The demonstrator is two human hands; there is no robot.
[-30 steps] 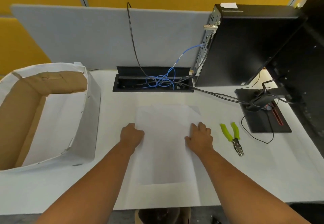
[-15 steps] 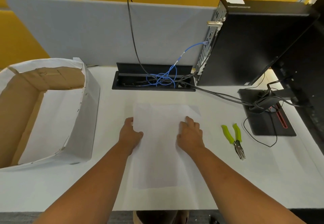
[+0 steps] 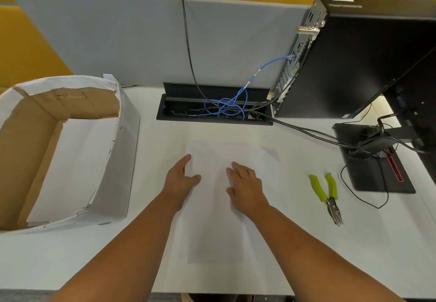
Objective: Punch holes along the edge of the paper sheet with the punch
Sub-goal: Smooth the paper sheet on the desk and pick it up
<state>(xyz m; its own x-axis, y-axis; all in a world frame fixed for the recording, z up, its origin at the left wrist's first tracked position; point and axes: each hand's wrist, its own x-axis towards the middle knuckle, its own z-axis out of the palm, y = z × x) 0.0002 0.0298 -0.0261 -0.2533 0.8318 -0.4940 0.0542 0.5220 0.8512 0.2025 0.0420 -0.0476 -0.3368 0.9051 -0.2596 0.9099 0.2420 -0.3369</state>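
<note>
Paper sheet: white, flat on the worktop. Punch: green handles, metal jaws, lying flat, well right of the sheet.

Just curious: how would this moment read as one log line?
hands: left, right flat on paper sheet | punch: untouched, right of sheet | holes: none seen

A white desk stands against a grey fabric divider panel, with a yellow wall behind. A black cable tray is set into the desk.
</note>
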